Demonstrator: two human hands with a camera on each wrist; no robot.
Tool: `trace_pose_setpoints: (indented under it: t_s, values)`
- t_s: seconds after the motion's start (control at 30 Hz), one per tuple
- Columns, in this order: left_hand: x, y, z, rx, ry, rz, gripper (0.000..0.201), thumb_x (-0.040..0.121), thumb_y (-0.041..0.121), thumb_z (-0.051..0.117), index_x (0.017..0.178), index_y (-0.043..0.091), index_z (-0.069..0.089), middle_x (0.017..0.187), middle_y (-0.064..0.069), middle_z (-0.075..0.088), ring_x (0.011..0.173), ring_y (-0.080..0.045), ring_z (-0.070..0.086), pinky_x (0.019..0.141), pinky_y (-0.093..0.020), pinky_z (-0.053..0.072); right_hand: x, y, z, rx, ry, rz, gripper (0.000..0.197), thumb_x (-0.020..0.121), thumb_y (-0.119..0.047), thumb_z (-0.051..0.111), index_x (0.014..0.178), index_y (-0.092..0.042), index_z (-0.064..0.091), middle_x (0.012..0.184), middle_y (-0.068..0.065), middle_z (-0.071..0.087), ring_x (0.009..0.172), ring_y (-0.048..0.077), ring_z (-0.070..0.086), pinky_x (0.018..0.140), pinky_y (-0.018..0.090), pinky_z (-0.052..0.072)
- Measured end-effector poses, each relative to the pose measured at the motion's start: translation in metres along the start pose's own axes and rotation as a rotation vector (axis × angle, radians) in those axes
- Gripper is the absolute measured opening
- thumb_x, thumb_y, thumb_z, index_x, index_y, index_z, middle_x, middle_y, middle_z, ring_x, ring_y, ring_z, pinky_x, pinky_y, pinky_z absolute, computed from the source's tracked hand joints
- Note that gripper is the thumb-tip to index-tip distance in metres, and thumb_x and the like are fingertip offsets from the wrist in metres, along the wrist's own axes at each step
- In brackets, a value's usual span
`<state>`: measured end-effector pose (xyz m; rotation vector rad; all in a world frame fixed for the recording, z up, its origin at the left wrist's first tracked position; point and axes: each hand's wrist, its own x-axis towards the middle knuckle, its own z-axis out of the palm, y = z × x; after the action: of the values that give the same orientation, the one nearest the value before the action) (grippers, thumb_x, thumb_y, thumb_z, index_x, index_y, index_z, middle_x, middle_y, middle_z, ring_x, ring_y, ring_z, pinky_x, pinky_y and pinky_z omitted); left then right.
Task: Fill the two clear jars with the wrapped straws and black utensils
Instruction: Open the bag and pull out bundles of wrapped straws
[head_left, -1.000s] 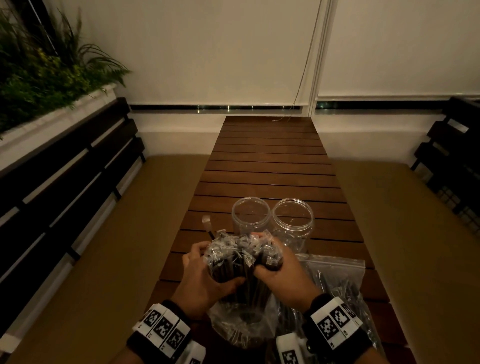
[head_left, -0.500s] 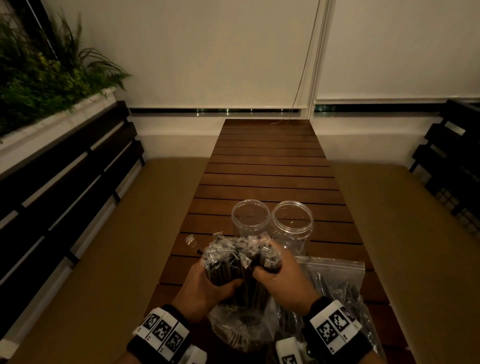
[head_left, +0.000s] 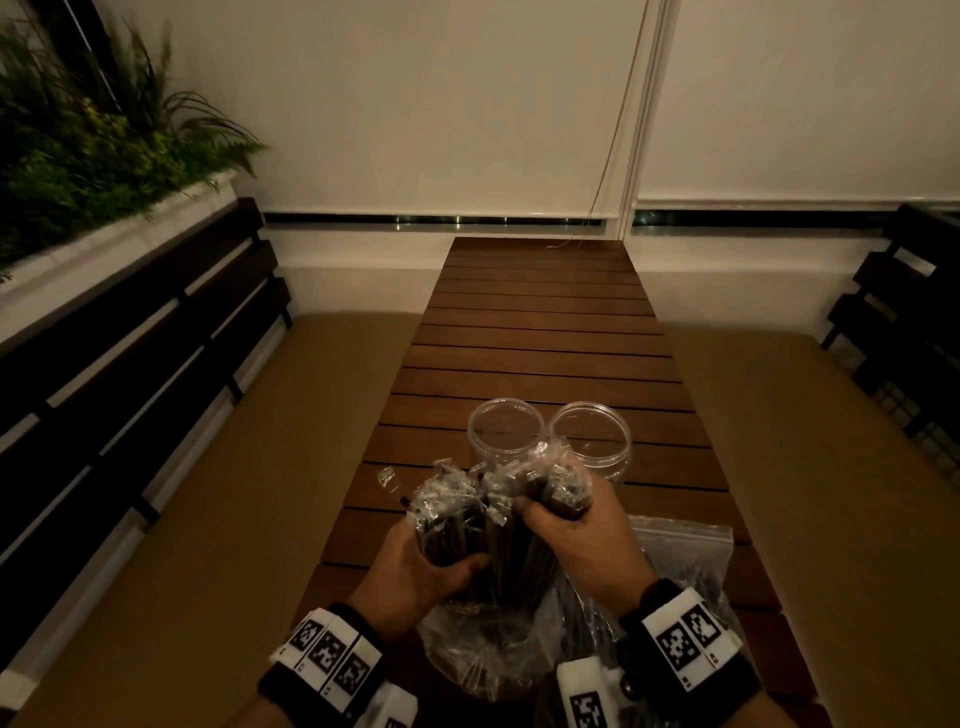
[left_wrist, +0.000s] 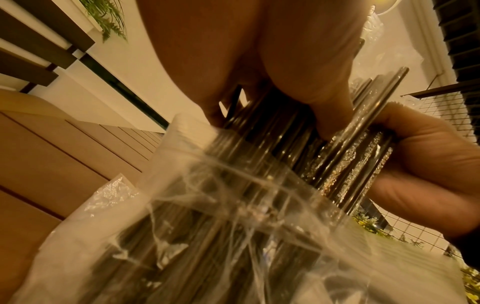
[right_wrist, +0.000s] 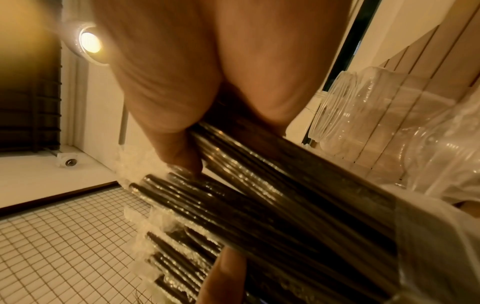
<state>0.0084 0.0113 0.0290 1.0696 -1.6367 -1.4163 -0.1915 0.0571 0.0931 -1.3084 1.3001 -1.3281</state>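
No legible text appeared; the white wrist bands (head_left: 332, 656) bore only black square-patterned markers, possibly machine codes, without readable characters.

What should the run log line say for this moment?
left hand: grips wrapped straws | right hand: grips same | jars: empty
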Motion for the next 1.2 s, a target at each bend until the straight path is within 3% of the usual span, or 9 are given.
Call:
trace_pose_setpoints:
  t_s: [0.17, 0.23, 0.33, 0.43, 0.53, 0.73, 0.87, 1.03, 1.2]
  values:
    - [0.002, -0.003, -0.001, -0.003, -0.015, -0.016, 0.067, 0.069, 0.026, 0.087, 0.127, 0.01, 0.057, 0.12, -0.007, 0.07, 0.11, -0.019, 0.069, 0.09, -0.043, 0.059, 0.003, -0.004, -0.004, 0.063, 0.039, 0.01, 0.02, 0.089, 0.001, 0.067, 0.094, -0.018, 0.066, 0.085, -0.016, 0.076, 0.084, -0.001, 0.071, 0.071, 0.012, 0.054]
    - [0.002, -0.004, -0.002, -0.01, -0.018, -0.009, 0.074, 0.065, 0.035, 0.086, 0.128, 0.01, 0.056, 0.121, -0.007, 0.069, 0.111, -0.018, 0.069, 0.091, -0.043, 0.059, 0.003, -0.007, -0.005, 0.101, 0.066, 0.012, 0.02, 0.09, 0.002, 0.065, 0.094, -0.017, 0.065, 0.083, -0.016, 0.076, 0.081, -0.003, 0.071, 0.068, 0.011, 0.054]
    - [0.003, -0.006, -0.003, -0.023, -0.018, -0.006, 0.082, 0.062, 0.044, 0.086, 0.129, 0.01, 0.054, 0.122, -0.007, 0.069, 0.111, -0.018, 0.068, 0.091, -0.043, 0.059, 0.006, -0.011, -0.009, 0.12, 0.099, -0.028, 0.014, 0.089, 0.003, 0.065, 0.095, -0.01, 0.066, 0.085, -0.006, 0.077, 0.084, 0.005, 0.073, 0.071, 0.015, 0.055]
    - [0.004, -0.005, -0.004, -0.029, -0.025, -0.009, 0.088, 0.058, 0.052, 0.087, 0.128, 0.009, 0.055, 0.12, -0.007, 0.07, 0.11, -0.019, 0.069, 0.089, -0.04, 0.06, 0.009, -0.018, -0.011, 0.166, 0.086, -0.053, 0.018, 0.09, 0.004, 0.063, 0.098, -0.012, 0.063, 0.08, -0.013, 0.077, 0.078, -0.001, 0.073, 0.067, 0.011, 0.055]
    - [0.003, -0.005, -0.003, -0.026, -0.016, -0.005, 0.08, 0.061, 0.045, 0.084, 0.127, 0.009, 0.056, 0.119, -0.007, 0.07, 0.11, -0.02, 0.069, 0.091, -0.042, 0.059, 0.006, -0.016, -0.007, 0.108, 0.033, -0.048, 0.025, 0.09, 0.004, 0.063, 0.097, -0.02, 0.062, 0.084, -0.019, 0.075, 0.083, -0.002, 0.072, 0.068, 0.014, 0.055]
    - [0.003, -0.005, -0.002, -0.027, -0.016, 0.003, 0.064, 0.07, 0.033, 0.081, 0.123, 0.006, 0.059, 0.118, -0.01, 0.071, 0.111, -0.022, 0.069, 0.092, -0.047, 0.058, 0.001, -0.011, -0.005, 0.068, -0.009, -0.053, 0.022, 0.088, 0.001, 0.067, 0.103, -0.015, 0.061, 0.08, -0.015, 0.072, 0.08, 0.005, 0.072, 0.072, 0.021, 0.058]
    - [0.003, -0.004, -0.001, -0.037, -0.022, -0.004, 0.071, 0.069, 0.039, 0.083, 0.126, 0.006, 0.057, 0.119, -0.009, 0.07, 0.111, -0.021, 0.069, 0.092, -0.046, 0.058, 0.002, -0.004, 0.0, 0.064, 0.047, -0.005, 0.019, 0.089, 0.004, 0.066, 0.101, -0.01, 0.062, 0.083, -0.009, 0.075, 0.081, 0.008, 0.073, 0.07, 0.022, 0.058]
    - [0.004, -0.005, -0.001, -0.059, -0.026, -0.024, 0.079, 0.068, 0.044, 0.086, 0.13, 0.008, 0.053, 0.124, -0.011, 0.068, 0.115, -0.026, 0.066, 0.095, -0.053, 0.055, 0.004, 0.001, 0.004, 0.096, 0.106, 0.047, 0.022, 0.088, 0.002, 0.068, 0.099, -0.017, 0.065, 0.085, -0.012, 0.077, 0.082, 0.003, 0.073, 0.068, 0.015, 0.056]
    - [0.004, -0.004, 0.001, -0.055, -0.011, 0.003, 0.082, 0.066, 0.044, 0.086, 0.13, 0.006, 0.052, 0.121, -0.008, 0.07, 0.112, -0.022, 0.068, 0.094, -0.048, 0.057, 0.012, -0.016, -0.005, 0.136, 0.167, -0.024, 0.023, 0.088, 0.002, 0.068, 0.096, -0.02, 0.064, 0.077, -0.015, 0.075, 0.075, 0.004, 0.072, 0.064, 0.013, 0.055]
